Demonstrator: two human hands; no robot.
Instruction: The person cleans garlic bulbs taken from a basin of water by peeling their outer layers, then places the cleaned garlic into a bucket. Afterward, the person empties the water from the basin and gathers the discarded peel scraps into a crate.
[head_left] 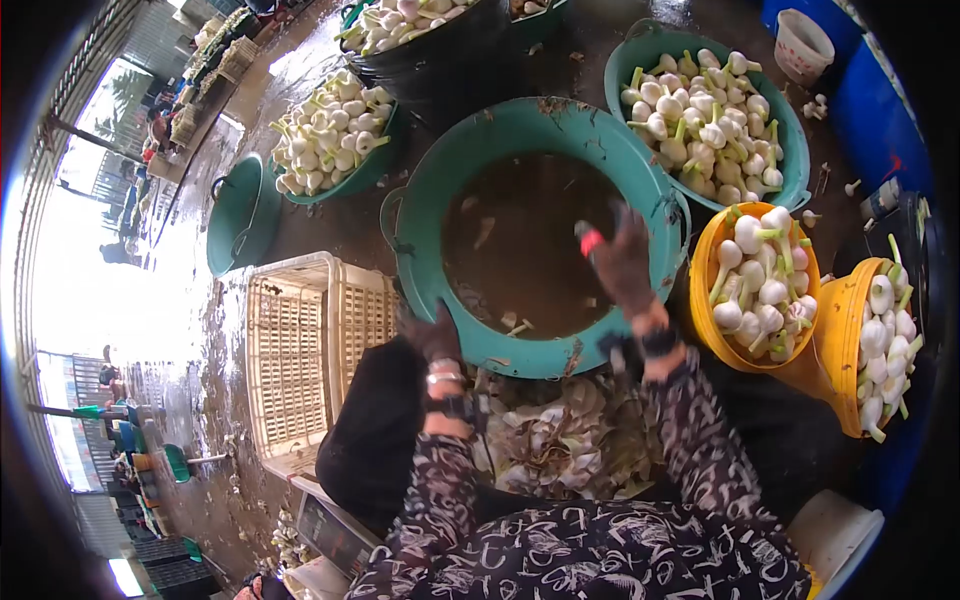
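Observation:
My right hand (622, 268), in a dark glove, is over the right part of a big green tub (420, 190). It is closed around a tool with a red and black handle (590, 238); the rest of the tool is hidden or blurred. Murky brown water with a few bits of peel fills the bottom of the tub. My left hand (432, 335), also gloved, is at the tub's lower left rim, beside a cream plastic crate (290, 350). Its fingers look spread, and nothing shows in them. Garlic peelings (570, 435) lie in a heap between my legs.
Trimmed garlic fills a green tub (790, 125) at upper right, yellow buckets (705, 300) on the right and another green tub (385, 150) at upper left. A green basket (240, 215) stands on the wet floor. Blue barrels (880, 100) line the right edge.

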